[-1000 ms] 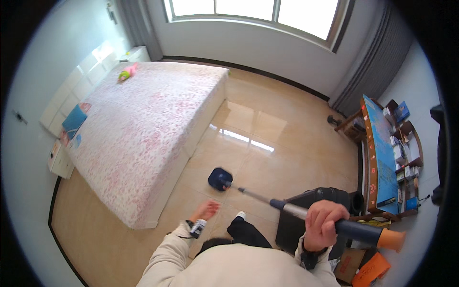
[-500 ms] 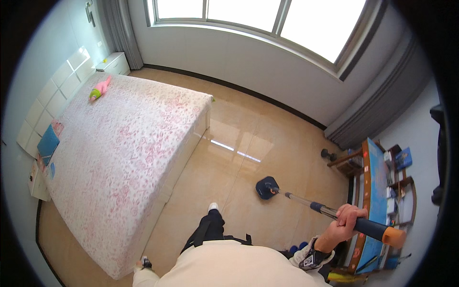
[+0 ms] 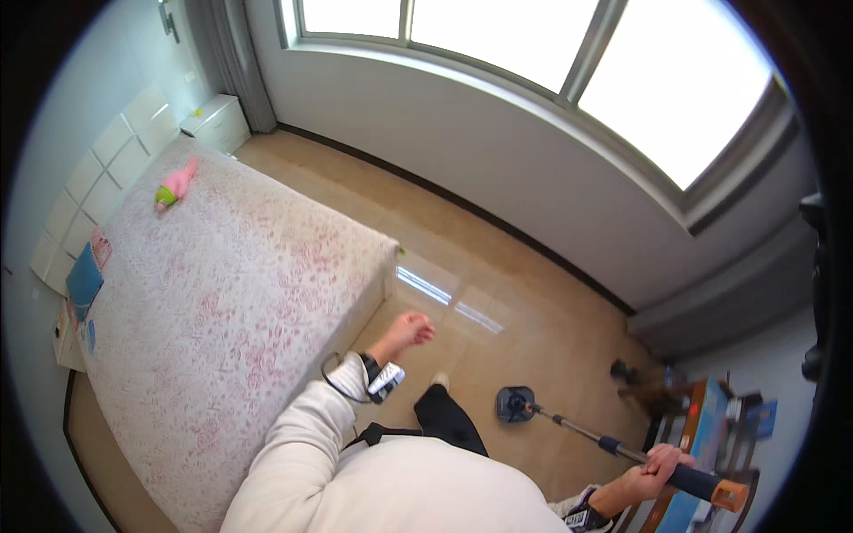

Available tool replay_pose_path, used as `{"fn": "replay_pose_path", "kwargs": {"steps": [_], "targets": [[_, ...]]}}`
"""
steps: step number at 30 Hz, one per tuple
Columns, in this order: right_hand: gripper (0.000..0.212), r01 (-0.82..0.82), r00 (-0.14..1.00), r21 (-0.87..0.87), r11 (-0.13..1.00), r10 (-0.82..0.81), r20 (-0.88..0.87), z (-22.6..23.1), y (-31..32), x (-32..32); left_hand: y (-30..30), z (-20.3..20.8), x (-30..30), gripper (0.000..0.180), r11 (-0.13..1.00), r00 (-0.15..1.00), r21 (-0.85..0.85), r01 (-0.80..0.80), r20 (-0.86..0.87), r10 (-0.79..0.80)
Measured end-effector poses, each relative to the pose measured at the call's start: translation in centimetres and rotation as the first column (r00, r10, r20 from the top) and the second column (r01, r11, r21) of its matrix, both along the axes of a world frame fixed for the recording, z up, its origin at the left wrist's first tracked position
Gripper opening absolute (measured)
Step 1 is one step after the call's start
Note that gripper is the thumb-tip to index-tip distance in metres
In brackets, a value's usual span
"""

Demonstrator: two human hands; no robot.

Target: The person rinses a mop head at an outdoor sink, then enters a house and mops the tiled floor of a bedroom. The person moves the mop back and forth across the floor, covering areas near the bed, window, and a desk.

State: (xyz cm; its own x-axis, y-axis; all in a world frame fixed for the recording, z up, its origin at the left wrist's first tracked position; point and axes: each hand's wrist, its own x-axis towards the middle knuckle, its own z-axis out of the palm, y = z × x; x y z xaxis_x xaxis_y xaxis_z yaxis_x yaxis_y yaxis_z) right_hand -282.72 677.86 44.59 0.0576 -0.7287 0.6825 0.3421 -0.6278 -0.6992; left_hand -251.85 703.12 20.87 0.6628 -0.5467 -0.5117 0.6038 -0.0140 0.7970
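Note:
My right hand is wrapped round the dark grip of a flat mop, below its orange end cap. The mop's pole slants down to the left, and its dark squarish head rests on the tiled floor ahead of my feet. Raised in front of me near the bed's corner, my left hand is loosely curled and nothing shows in it. A strapped device with a black cable loop sits on the left wrist; another device is strapped to the right.
To my left stands a large bed with a floral cover, carrying a pink and green soft toy and a blue cushion. A desk with shelves is close on the right. Dark dumbbells lie near the grey curtain.
My left hand has swung up and forward from low beside the bed. My view has turned and I have stepped, the other foot now showing ahead. My right hand keeps the mop.

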Motion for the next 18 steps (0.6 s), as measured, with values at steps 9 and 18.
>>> {"fn": "replay_pose_path", "kwargs": {"steps": [9,18], "targets": [[0.017,-0.365,0.928,0.046,0.93,0.367,-0.066,1.9,-7.4,27.3,-6.2,2.5,12.9,0.016,0.975,0.963,-0.013,0.221,-0.158,-0.22],[0.021,-0.831,0.551,-0.035,0.555,0.83,0.09,2.3,-5.9,56.7,-14.9,4.5,35.0,0.051,0.862,0.844,-0.453,0.229,-0.348,-0.408]]}}
